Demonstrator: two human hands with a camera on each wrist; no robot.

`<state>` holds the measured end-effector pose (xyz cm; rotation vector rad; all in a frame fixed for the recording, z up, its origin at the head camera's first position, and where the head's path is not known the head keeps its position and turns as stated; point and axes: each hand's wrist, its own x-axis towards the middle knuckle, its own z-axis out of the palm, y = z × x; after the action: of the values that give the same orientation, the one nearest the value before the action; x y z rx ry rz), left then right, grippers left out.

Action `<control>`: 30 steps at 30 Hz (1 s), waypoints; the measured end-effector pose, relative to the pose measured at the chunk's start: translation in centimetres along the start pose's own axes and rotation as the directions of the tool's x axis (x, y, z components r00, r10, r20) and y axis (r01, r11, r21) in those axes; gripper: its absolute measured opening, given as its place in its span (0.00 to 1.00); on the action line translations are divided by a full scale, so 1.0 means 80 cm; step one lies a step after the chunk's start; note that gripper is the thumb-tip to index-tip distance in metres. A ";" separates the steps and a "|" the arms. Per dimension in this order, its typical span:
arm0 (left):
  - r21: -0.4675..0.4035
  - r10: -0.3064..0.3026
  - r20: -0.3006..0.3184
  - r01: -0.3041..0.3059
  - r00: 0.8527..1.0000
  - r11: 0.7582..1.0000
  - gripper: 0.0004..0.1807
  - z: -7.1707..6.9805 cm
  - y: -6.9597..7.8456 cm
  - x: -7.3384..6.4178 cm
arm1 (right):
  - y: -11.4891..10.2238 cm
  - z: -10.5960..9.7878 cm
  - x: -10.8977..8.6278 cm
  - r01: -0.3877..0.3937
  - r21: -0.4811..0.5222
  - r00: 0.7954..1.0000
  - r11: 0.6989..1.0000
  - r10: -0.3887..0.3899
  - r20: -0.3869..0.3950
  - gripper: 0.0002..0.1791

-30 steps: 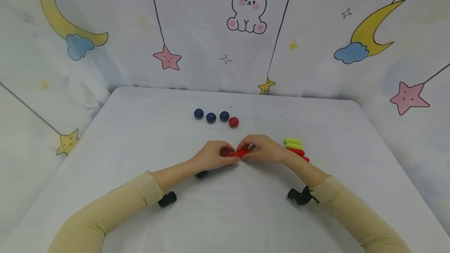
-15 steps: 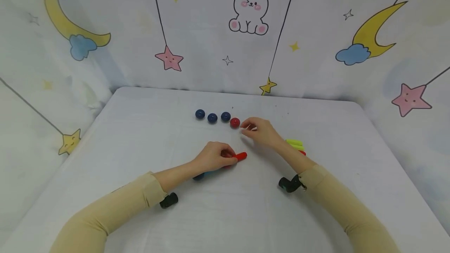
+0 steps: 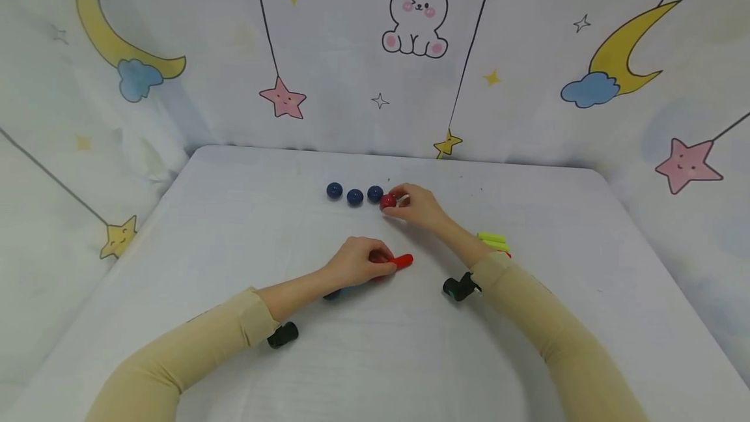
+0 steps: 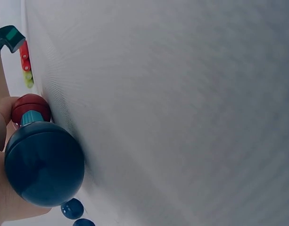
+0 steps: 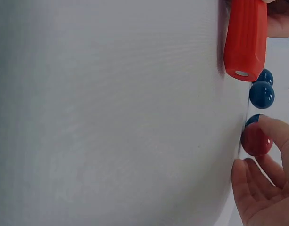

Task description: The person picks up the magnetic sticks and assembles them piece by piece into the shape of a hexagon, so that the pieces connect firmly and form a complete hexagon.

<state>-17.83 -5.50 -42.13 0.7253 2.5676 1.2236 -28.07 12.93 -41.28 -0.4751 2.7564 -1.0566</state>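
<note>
My left hand [image 3: 354, 262] holds a joined piece low over the white table. The piece has a red stick [image 3: 403, 260] pointing right, a red ball [image 4: 29, 102], a short blue stick [image 4: 32, 117] and a dark blue ball [image 4: 43, 165] at its near end. Fingers partly hide the middle of it in the head view. Farther back, my right hand [image 3: 418, 206] pinches a loose red ball [image 3: 387, 201] between thumb and fingers, on or close to the tabletop. That ball sits right beside the row of dark blue balls [image 3: 355, 197].
Light green sticks [image 3: 492, 239] lie right of centre, with red sticks [image 4: 25, 56] beside them, largely behind my right forearm in the head view. Black wrist devices [image 3: 283, 335] hang under both forearms. A patterned cloth wall [image 3: 328, 129] rises behind the table [image 3: 246, 194].
My right hand has let go of the red stick, moved back and left, and taken hold of the loose red ball, nudging it slightly left. The left hand stays nearly in place.
</note>
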 end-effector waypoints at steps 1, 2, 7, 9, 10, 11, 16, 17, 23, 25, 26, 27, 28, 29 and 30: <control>0.002 0.000 -0.002 0.000 1.000 1.000 0.07 0.000 0.000 0.000 | 0.001 0.000 0.000 0.001 -0.003 1.000 1.000 -0.001 0.000 0.24; 0.001 0.001 -0.005 -0.001 1.000 1.000 0.07 0.001 0.000 0.000 | 0.001 0.000 -0.001 -0.003 -0.003 1.000 1.000 0.003 0.001 0.23; -0.005 0.002 -0.008 -0.002 1.000 1.000 0.07 0.002 0.002 0.001 | 0.009 -0.007 -0.012 -0.022 -0.031 1.000 0.999 0.022 0.018 0.21; -0.007 0.000 -0.004 0.000 1.000 1.000 0.07 0.002 0.002 0.001 | 0.014 -0.012 -0.021 -0.033 -0.038 0.999 0.999 0.034 0.035 0.22; -0.009 -0.001 -0.003 0.001 1.000 1.000 0.07 0.002 0.002 0.001 | 0.016 -0.015 -0.026 -0.041 -0.035 0.998 0.999 0.043 0.045 0.21; -0.007 -0.005 -0.001 0.005 1.000 1.000 0.07 0.002 0.002 0.001 | 0.019 -0.018 -0.032 -0.043 -0.031 0.997 0.999 0.045 0.056 0.21; -0.017 -0.030 -0.010 0.030 1.000 0.999 0.07 0.000 0.000 0.000 | 0.033 -0.029 -0.059 -0.037 0.015 0.993 0.999 0.035 0.111 0.20; -0.021 -0.037 -0.011 0.036 0.999 0.999 0.07 0.000 -0.001 0.001 | 0.036 -0.032 -0.065 -0.028 0.024 0.992 0.999 0.025 0.121 0.20; -0.041 -0.052 -0.011 0.052 0.999 0.998 0.08 -0.001 -0.002 0.000 | 0.044 -0.039 -0.097 0.023 0.073 0.983 0.997 -0.036 0.182 0.19; -0.047 -0.059 -0.010 0.059 0.998 0.997 0.08 -0.002 -0.001 0.000 | 0.045 -0.039 -0.105 0.037 0.092 0.980 0.995 -0.054 0.189 0.19; -0.049 -0.063 -0.010 0.063 0.998 0.997 0.08 -0.002 0.000 0.000 | 0.045 -0.039 -0.109 0.039 0.100 0.980 0.994 -0.057 0.192 0.19; -0.056 -0.067 -0.009 0.066 0.998 0.996 0.08 -0.003 0.000 0.000 | 0.046 -0.038 -0.111 0.040 0.107 0.980 0.993 -0.060 0.192 0.19; -0.062 -0.068 -0.009 0.067 0.998 0.996 0.08 -0.003 0.000 0.000 | 0.047 -0.037 -0.113 0.044 0.111 0.979 0.993 -0.065 0.191 0.19; -0.066 -0.070 -0.010 0.069 0.998 0.995 0.08 -0.003 0.000 0.000 | 0.048 -0.037 -0.115 0.044 0.113 0.979 0.993 -0.065 0.192 0.19; -0.068 -0.069 -0.011 0.068 0.998 0.995 0.08 -0.002 -0.001 0.000 | 0.049 -0.036 -0.116 0.043 0.117 0.979 0.992 -0.065 0.193 0.19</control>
<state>-17.89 -5.67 -42.05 0.6124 2.5252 1.2913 -21.02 20.69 -41.54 -0.6070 2.5107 -1.1050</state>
